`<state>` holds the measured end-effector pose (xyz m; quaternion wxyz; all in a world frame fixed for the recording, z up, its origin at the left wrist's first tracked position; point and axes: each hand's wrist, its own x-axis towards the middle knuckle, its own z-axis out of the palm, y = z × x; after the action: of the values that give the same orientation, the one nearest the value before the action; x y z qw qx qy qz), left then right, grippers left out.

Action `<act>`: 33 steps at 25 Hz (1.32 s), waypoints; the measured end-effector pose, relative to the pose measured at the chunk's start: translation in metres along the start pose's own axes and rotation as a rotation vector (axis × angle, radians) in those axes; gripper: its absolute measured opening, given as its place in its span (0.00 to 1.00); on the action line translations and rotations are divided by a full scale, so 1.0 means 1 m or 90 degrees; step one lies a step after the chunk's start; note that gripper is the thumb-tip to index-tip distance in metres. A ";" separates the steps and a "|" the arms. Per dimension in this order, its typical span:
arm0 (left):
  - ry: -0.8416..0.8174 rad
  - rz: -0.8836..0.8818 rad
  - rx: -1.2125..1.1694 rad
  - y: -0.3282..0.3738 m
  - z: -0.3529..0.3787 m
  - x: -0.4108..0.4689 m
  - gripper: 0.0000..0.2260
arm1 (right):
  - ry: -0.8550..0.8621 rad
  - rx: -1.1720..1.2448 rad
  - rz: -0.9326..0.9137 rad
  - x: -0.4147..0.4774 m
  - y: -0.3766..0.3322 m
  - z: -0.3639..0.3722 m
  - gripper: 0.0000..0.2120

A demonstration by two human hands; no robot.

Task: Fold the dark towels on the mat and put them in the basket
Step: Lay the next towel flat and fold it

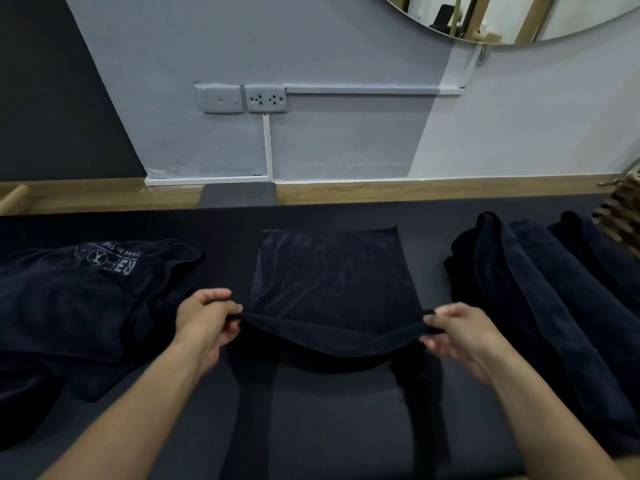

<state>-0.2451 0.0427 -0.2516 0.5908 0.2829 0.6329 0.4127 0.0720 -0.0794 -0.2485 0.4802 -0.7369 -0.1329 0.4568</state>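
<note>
At mat (346,427) centre: towel (332,271) near edge pinched by left hand (207,318) and right hand (460,336), fingers clamped on corners, lifted level for folding.

A pale grey painted wall (346,140) carries two grey socket plates (241,98); above-right hangs a round gold-framed mirror (519,19), below runs a wooden floor strip (381,192).

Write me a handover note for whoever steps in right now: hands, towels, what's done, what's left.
Left hand and right hand each pinch a near corner of the centre towel, near edge lifted, far part flat on the mat.
Rumpled towels with a printed logo lie on the left; a row of folded towels on the right.
The wicker basket shows only at the far right edge; contents not visible.
Left: finish this fold, fold the left pile, basket everything.
</note>
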 end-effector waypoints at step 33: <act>-0.092 0.054 0.440 -0.053 -0.066 -0.006 0.12 | -0.043 -0.321 0.040 0.021 0.051 0.003 0.11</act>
<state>-0.3026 -0.0008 -0.2965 0.4858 0.5203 0.6796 0.1775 0.0684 -0.0895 -0.3027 0.2623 -0.8215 -0.2356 0.4481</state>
